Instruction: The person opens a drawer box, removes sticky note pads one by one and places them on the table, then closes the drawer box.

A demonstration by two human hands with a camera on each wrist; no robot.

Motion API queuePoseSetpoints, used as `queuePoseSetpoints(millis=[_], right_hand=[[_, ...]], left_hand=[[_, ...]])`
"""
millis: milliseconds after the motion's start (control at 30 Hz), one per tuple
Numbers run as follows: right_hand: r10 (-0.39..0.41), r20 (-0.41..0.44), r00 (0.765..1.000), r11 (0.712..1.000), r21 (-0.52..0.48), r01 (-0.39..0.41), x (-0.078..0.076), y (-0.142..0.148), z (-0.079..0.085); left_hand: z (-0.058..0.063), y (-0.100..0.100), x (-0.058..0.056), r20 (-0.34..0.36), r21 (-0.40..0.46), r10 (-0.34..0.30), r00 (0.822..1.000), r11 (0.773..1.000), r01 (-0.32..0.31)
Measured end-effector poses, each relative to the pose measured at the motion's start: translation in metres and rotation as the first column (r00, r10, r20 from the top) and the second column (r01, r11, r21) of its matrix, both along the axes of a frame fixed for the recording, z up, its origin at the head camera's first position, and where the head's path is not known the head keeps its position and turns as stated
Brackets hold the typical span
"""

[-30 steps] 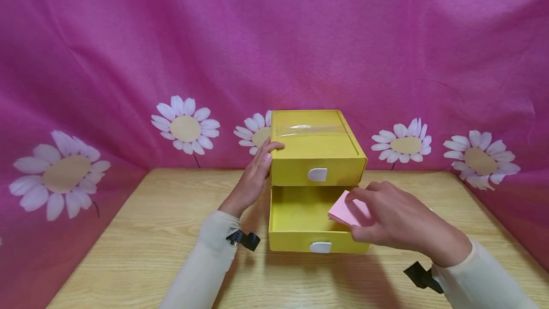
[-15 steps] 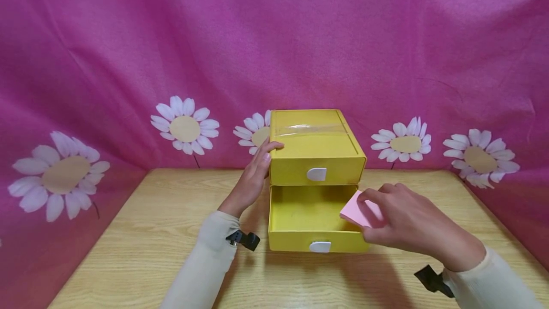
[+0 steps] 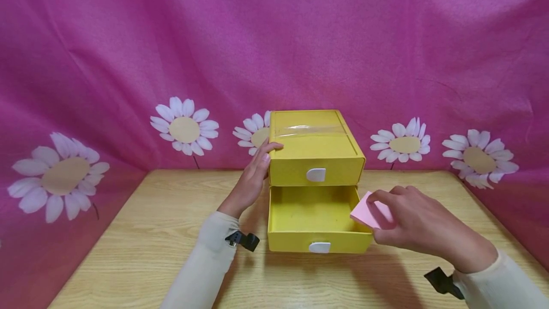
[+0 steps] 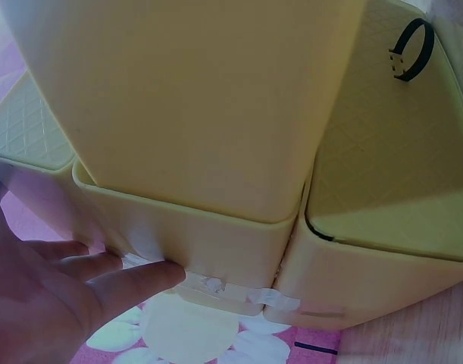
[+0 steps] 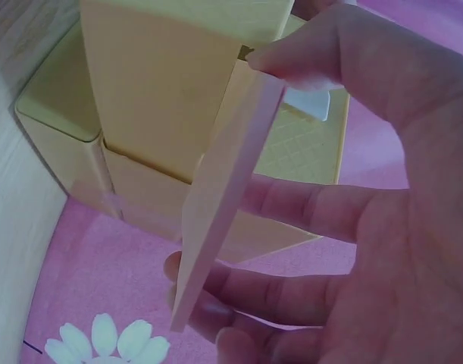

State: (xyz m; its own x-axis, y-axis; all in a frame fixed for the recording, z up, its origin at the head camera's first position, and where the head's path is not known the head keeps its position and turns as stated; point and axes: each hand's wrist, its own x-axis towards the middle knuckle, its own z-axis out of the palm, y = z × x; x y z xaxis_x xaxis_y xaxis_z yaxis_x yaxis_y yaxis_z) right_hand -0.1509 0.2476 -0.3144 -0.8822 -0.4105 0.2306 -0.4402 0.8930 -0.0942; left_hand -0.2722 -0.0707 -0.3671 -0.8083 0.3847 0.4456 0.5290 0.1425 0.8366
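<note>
A small yellow two-drawer organizer [image 3: 317,144] stands on the table, clear tape across its top. Its lower drawer [image 3: 291,242] is pulled out, while the upper drawer [image 3: 289,173] is in. My left hand [image 3: 248,182] rests against the organizer's left side, fingertips at the top edge; the left wrist view shows extended fingers touching the yellow wall [image 4: 193,227]. Between thumb and fingers my right hand [image 3: 422,225] holds a pink sticky note pad [image 3: 364,213] at the lower drawer's right wall. In the right wrist view the pad [image 5: 223,197] appears edge-on.
The wooden table [image 3: 171,213] extends around the organizer. Behind it and at both sides hangs a pink cloth [image 3: 300,37] with white daisies. Each drawer front has a white tab, such as the lower tab [image 3: 319,247].
My right hand has moved to the right with the sticky note pad, from over the lower drawer to its right wall. The left hand stays on the organizer.
</note>
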Motion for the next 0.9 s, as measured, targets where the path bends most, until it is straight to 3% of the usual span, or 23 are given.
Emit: queuePoseSetpoints(millis=[900], right_hand=[[0.067, -0.034, 0.997, 0.998, 0.021, -0.066, -0.0001, 0.0072, -0.0085]], left_hand=[[-0.0006, -0.0005, -0.0013, -0.017, -0.007, -0.004, 1.000, 1.000, 0.004]])
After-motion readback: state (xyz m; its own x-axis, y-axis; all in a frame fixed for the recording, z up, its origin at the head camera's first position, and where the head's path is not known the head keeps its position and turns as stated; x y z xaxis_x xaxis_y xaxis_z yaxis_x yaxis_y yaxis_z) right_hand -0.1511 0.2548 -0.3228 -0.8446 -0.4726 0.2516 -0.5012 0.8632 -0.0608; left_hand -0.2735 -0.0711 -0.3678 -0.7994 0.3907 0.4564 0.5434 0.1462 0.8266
